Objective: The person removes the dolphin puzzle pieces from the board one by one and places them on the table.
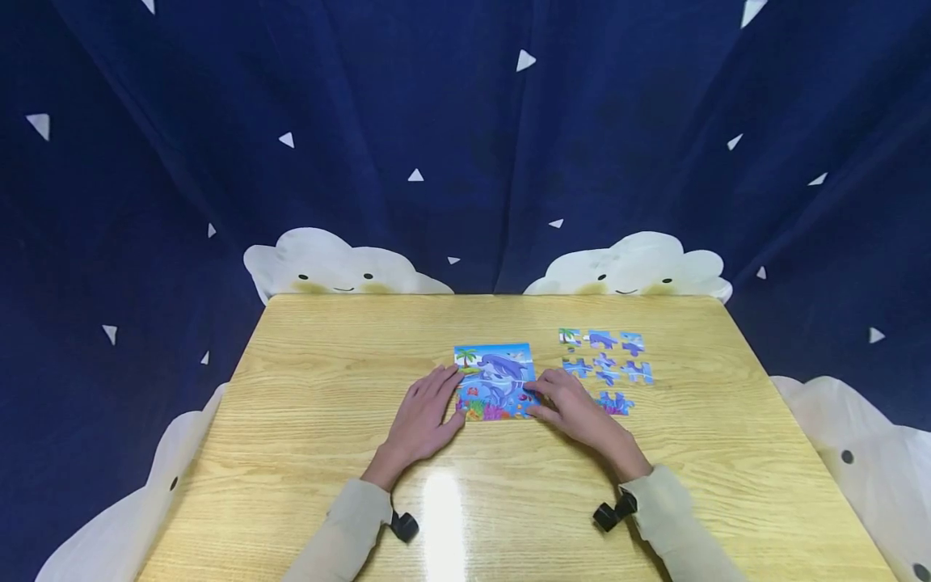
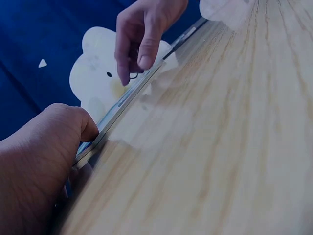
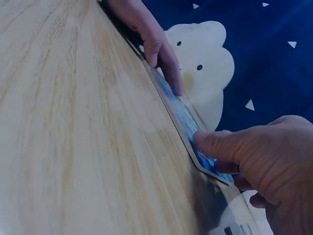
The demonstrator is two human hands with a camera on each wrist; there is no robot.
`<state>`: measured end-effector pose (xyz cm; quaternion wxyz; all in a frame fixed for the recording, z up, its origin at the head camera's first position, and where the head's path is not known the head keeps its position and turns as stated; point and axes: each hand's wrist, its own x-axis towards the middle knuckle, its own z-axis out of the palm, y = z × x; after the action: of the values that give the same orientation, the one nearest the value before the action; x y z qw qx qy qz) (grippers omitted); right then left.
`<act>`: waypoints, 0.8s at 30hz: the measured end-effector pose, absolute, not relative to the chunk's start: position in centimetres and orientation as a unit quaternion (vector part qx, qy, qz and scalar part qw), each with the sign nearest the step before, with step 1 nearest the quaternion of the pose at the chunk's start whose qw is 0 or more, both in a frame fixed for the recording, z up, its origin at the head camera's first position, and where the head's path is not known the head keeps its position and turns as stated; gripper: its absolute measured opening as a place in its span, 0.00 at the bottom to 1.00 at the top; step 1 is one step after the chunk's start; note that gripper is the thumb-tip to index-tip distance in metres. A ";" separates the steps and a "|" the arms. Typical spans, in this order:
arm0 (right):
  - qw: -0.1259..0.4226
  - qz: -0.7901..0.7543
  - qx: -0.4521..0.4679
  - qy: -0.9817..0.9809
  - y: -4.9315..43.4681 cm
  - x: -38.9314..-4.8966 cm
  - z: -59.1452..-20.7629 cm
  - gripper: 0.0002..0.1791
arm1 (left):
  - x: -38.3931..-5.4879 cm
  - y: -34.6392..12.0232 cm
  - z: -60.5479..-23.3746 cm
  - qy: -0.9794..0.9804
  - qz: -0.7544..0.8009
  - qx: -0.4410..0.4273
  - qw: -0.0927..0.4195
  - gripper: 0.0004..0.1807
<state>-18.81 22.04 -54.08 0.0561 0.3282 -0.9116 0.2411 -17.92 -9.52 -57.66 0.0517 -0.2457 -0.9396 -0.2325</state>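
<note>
A dolphin picture puzzle [image 1: 502,361] lies flat on the wooden table, with a palm tree, coral and blue water on it. My left hand [image 1: 425,416] rests along its left edge, fingers extended over the border and the thumb near the lower left corner. At the right edge, my right hand [image 1: 578,408] touches the picture with its forefinger and thumb spread apart. In the right wrist view the right thumb [image 3: 215,142] lies on the puzzle's surface near a corner, and the other fingers bend beside the edge. Nothing shows between thumb and forefinger.
Several loose jigsaw pieces [image 1: 604,339] lie in rough rows right of the puzzle, some just beyond my right hand. One piece [image 1: 616,403] is close to the right wrist. A dark blue curtain [image 1: 465,121] with white triangles and clouds hangs behind the wooden table [image 1: 327,347].
</note>
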 end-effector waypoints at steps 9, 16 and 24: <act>0.064 0.202 0.337 -0.917 20.9 -19.2 -54.4 0.20 | -17.8 -9.4 -57.9 -0.941 -0.228 -0.246 0.045 0.37; 0.074 0.178 0.346 -0.918 20.5 -19.2 -54.1 0.18 | -18.0 -9.5 -57.9 -0.941 -0.224 -0.248 0.053 0.37; 0.065 0.168 0.355 -0.917 20.2 -18.4 -53.8 0.19 | -18.0 -9.5 -57.6 -0.942 -0.225 -0.244 0.045 0.37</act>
<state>-18.36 20.22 -53.81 0.0649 0.3552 -0.9172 0.1685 -18.01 -9.55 -57.64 0.0453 -0.2440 -0.9423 -0.2245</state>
